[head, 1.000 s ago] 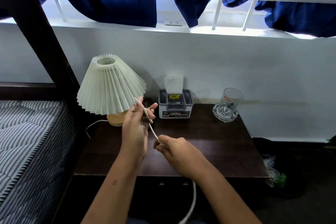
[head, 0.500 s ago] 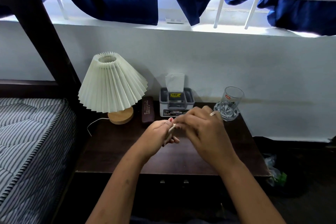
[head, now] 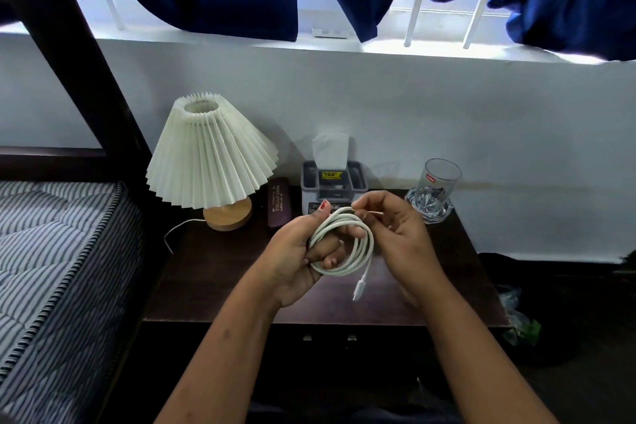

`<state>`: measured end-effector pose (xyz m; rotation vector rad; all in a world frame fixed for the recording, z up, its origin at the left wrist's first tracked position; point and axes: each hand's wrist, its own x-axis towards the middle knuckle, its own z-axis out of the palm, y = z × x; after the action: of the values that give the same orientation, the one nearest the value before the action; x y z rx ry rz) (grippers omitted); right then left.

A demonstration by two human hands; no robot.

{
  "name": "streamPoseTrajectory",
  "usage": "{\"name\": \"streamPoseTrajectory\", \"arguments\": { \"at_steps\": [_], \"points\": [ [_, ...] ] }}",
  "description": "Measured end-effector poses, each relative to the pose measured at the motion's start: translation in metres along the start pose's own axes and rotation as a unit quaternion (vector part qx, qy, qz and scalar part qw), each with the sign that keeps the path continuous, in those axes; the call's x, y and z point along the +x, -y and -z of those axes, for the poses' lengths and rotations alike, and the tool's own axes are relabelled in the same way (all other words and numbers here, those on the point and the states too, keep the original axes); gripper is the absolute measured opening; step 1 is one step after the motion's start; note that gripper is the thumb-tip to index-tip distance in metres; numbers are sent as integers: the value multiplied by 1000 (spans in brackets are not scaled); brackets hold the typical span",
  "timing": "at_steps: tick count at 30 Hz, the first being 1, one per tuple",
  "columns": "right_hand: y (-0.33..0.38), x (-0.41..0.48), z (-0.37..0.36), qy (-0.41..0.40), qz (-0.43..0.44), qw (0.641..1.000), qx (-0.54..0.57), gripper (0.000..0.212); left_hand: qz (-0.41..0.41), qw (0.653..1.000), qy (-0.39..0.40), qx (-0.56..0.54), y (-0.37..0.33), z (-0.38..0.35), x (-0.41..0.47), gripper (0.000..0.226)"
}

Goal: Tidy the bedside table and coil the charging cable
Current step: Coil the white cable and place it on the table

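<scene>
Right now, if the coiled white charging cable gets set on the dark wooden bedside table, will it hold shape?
Probably not: no tie shows on the coiled white charging cable, and only the left hand gripping the loops keeps them together, so it would likely spring open. It looks floppy and light: its plug end dangles freely below the coil.

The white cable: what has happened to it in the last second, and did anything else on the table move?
A second ago the cable ran as one strand between both hands and hung off the table front. Now it is wound in loops round the left hand, the right hand pinches the top of the coil, and one plug dangles. The lamp, tissue box, glass and dark case stayed put.
</scene>
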<state>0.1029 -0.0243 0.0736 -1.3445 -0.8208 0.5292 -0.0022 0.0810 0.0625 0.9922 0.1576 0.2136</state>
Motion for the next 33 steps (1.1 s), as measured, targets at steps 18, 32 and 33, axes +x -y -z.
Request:
{"name": "streamPoseTrajectory", "arguments": {
  "at_steps": [18,32,33],
  "points": [
    [-16,-3,-15,29,-109,979,168,33,-84,961,-260,-44,-2,-1,11,54],
    [-19,-7,-28,118,-64,980,145,39,14,950,-309,45,4,3,10,43],
    [-20,-7,-28,109,-38,988,99,36,19,949,-313,45,5,3,10,42]
  ]
}}
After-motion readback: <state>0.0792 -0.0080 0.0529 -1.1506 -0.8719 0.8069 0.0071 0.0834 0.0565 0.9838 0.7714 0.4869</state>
